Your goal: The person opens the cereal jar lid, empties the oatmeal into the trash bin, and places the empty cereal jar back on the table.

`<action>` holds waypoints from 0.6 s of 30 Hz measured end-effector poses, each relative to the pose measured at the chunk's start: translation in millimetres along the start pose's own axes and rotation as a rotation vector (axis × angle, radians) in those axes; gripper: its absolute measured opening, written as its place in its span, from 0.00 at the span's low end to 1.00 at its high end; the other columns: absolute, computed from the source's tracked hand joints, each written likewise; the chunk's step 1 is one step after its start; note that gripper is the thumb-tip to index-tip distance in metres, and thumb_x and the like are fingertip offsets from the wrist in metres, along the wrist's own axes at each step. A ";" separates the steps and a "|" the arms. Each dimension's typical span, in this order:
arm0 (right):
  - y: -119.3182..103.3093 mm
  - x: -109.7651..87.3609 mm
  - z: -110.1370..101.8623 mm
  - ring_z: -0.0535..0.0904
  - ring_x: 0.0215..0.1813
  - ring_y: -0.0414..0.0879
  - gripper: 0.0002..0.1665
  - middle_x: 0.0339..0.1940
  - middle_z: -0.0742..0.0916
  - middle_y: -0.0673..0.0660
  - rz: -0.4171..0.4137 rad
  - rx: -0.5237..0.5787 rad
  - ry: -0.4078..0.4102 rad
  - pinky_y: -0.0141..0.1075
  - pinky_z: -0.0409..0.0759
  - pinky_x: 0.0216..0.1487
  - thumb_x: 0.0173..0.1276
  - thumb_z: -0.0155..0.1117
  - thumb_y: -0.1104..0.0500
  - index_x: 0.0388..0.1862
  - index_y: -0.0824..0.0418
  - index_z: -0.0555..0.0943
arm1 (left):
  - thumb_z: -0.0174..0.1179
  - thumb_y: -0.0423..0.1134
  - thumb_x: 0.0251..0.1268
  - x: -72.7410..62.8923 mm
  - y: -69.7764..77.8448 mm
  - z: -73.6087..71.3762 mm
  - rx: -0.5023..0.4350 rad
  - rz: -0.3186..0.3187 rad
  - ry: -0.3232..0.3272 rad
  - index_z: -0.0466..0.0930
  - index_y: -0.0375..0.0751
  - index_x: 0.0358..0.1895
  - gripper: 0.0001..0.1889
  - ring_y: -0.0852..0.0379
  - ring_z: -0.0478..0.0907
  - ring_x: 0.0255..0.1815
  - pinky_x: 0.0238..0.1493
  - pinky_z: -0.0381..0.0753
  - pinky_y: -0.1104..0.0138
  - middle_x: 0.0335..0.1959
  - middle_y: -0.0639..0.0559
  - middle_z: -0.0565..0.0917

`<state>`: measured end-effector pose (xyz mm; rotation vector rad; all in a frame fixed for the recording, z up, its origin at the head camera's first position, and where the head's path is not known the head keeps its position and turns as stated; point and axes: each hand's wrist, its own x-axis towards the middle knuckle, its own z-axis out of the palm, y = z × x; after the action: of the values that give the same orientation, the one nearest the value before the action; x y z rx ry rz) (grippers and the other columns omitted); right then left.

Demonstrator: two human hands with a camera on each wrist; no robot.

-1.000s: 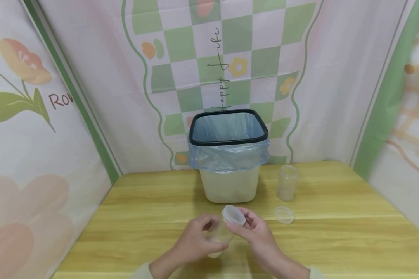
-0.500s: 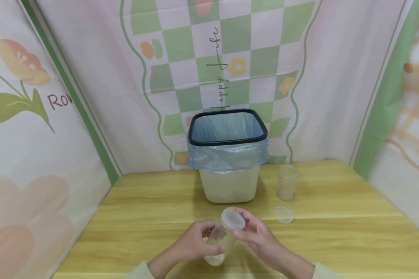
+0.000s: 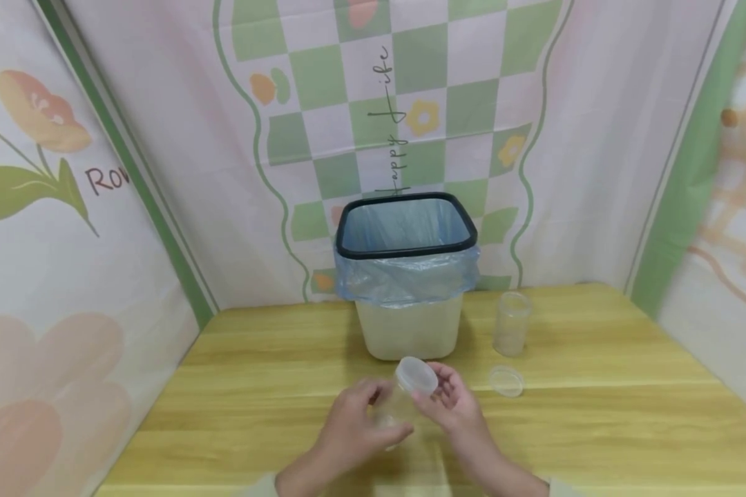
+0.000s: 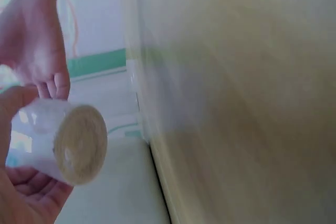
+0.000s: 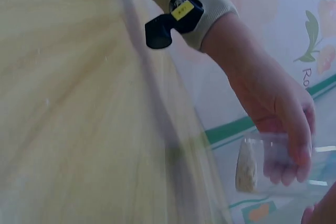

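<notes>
A clear plastic jar [image 3: 394, 408] with a translucent lid [image 3: 417, 376] is held up, tilted, over the front of the table. My left hand [image 3: 353, 422] grips the jar's body, thumb on one side and fingers on the other. At the lid's edge my right hand [image 3: 465, 411] pinches with thumb and fingers. A beige, grainy layer [image 5: 245, 171] shows at the jar's bottom in the right wrist view. The left wrist view shows the round base [image 4: 81, 144] facing the camera.
Behind the hands stands a cream bin [image 3: 410, 331] with a black rim [image 3: 407, 254] and a blue liner bag [image 3: 410, 279]. To its right are another clear jar [image 3: 511, 330], upright, and a loose clear lid [image 3: 506, 381] lying flat. Printed curtains [image 3: 584, 172] enclose the wooden table [image 3: 255, 386].
Over the last half second both hands and the jar have risen a little toward the bin. The left hand has turned round the jar, hiding more of its lower part. Bin, second jar and loose lid stay put.
</notes>
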<state>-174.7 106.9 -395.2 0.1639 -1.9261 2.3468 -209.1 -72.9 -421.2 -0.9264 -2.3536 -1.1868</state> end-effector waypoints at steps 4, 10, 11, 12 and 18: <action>2.4 -2.5 10.9 0.76 0.52 0.42 0.31 0.53 0.79 0.59 0.033 -0.036 0.092 0.30 0.74 0.53 0.62 0.67 0.67 0.60 0.71 0.64 | 0.79 0.48 0.41 -1.9 3.2 6.4 0.137 0.026 0.028 0.79 0.38 0.42 0.27 0.61 0.74 0.33 0.36 0.78 0.74 0.33 0.55 0.77; 5.7 -3.4 17.1 0.73 0.54 0.46 0.34 0.54 0.77 0.59 0.104 -0.050 0.138 0.34 0.72 0.55 0.63 0.69 0.61 0.60 0.68 0.62 | 0.78 0.52 0.40 -3.9 8.1 8.8 0.232 0.032 0.027 0.77 0.38 0.43 0.30 0.62 0.73 0.33 0.35 0.77 0.75 0.34 0.54 0.77; 6.2 -3.4 17.3 0.73 0.54 0.46 0.34 0.54 0.77 0.59 0.110 -0.053 0.140 0.35 0.71 0.55 0.63 0.69 0.60 0.60 0.68 0.61 | 0.79 0.52 0.40 -4.1 8.4 9.0 0.233 0.039 0.030 0.77 0.38 0.43 0.30 0.62 0.73 0.32 0.35 0.77 0.75 0.34 0.54 0.77; 6.8 -3.7 17.0 0.73 0.54 0.46 0.33 0.54 0.77 0.59 0.110 -0.057 0.139 0.36 0.71 0.55 0.64 0.69 0.60 0.60 0.68 0.61 | 0.79 0.51 0.40 -4.0 8.8 9.1 0.234 0.043 0.033 0.77 0.38 0.42 0.30 0.62 0.73 0.32 0.34 0.76 0.76 0.34 0.55 0.77; 7.4 -5.0 11.7 0.75 0.54 0.46 0.32 0.55 0.78 0.60 0.079 -0.056 0.099 0.34 0.74 0.53 0.64 0.68 0.61 0.61 0.68 0.64 | 0.79 0.50 0.42 -4.0 8.5 7.0 0.194 0.060 0.002 0.77 0.37 0.42 0.28 0.63 0.73 0.31 0.34 0.76 0.77 0.33 0.55 0.77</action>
<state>-170.5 93.9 -400.8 -0.0323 -1.9832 2.2983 -200.5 -65.1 -422.7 -0.9212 -2.3717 -0.9171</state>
